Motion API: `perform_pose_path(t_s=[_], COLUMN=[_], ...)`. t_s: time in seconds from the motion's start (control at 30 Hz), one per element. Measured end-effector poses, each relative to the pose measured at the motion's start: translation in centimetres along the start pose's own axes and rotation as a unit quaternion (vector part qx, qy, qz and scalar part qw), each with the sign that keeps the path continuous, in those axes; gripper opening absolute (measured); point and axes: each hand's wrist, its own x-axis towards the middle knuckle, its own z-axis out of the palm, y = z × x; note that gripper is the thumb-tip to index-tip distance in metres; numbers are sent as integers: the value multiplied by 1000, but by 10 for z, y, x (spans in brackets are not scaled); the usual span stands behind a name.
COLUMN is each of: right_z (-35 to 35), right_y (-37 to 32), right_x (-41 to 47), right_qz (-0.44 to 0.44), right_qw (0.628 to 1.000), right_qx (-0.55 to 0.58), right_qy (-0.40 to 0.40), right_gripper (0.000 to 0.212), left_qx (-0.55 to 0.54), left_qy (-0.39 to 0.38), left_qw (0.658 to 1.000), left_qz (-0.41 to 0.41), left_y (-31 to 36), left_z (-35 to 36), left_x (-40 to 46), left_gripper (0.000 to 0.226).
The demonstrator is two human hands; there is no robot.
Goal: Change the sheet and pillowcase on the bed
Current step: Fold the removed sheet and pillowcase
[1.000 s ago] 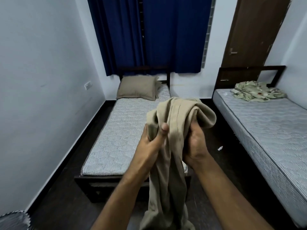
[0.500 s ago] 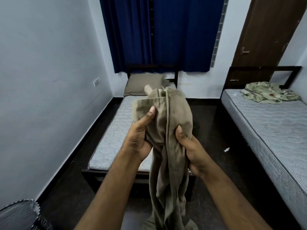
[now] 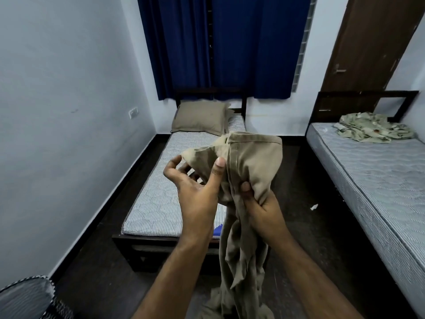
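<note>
Right hand [image 3: 264,210] grips sheet [image 3: 250,171]; lower end cropped.

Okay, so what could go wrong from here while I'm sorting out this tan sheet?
The tan sheet trails down to the dark floor, so it may pick up dirt or get stepped on. Only the right hand grips it firmly; the left hand has its fingers spread, so the bundle could slip.

Bunched tan sheet [image 3: 248,180] hangs to the floor — tan pillow [image 3: 200,118] lies on the bare striped mattress [image 3: 161,192].
</note>
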Motion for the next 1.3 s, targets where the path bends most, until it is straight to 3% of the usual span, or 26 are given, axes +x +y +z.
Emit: perform_pose_path(t_s=[0.1, 0.17, 0.23, 0.3, 0.5, 0.6, 0.73, 0.8, 0.9, 0.97, 1.0, 1.07, 1.1, 1.2, 1.3], right_z=[0, -2, -2, -4, -13, -14, -11, -13, -9, -4, -2, -1, 3, 16, 16], right_y=[2, 6, 10, 14, 33, 31, 27, 27, 0, -16, -20, -24, -27, -27, -29], right_x=[-3, -4, -4, -5, -3, -3, -8, -14, -18, -14, -14, -8, -5, 0, 12], right_qz=[-62, -103, -113, -123, -177, -143, -152, -114, -33, -53, -13, 28, 40, 28, -19], right_qw=[997, 992, 990, 986, 950, 969, 960, 974, 984, 982, 980, 982, 986, 995, 989], right_qx=[-40, -57, -77, -108, -255, -201, -234, -188, 76, 148, 187, 188, 161, 39, 70], right_qy=[24, 34, 28, 18, 5, -12, -22, -54, -157, -105, -72, -7, 23, 86, 132], right_gripper=[14, 18, 27, 33, 21, 22, 56, 64, 39, 38, 52, 71, 66, 46, 74], left_qx=[106, 142, 95, 40, -73, -133, -251, -297, -378, -419, -424, -411, -401, -325, -279], left_qy=[12, -50, -120, -136, -179, -202, -241, -222, -178, -196, -190, -166, -157, -110, -84], left_qw=[989, 983, 987, 990, 980, 969, 935, 920, 869, 828, 820, 825, 830, 895, 929], left_qz=[107, 107, 43, 15, 53, 50, -62, -130, -265, -318, -334, -351, -353, -286, -228], left_y=[0, -1, -1, -1, 1, 1, 2, 4, 4, 4, 3, 2, 5, 8, 13], left_z=[-6, -7, -3, 1, 6, 8, 4, 2, -3, -3, -2, 8, 15, 32, 35], left_x=[-7, -10, -12, -9, -3, -3, -5, -4, 2, 3, 3, -3, -7, -14, -11], left_gripper=[54, 45, 48, 52, 36, 18, 35, 41, 29, 24, 25, 36, 38, 39, 45])
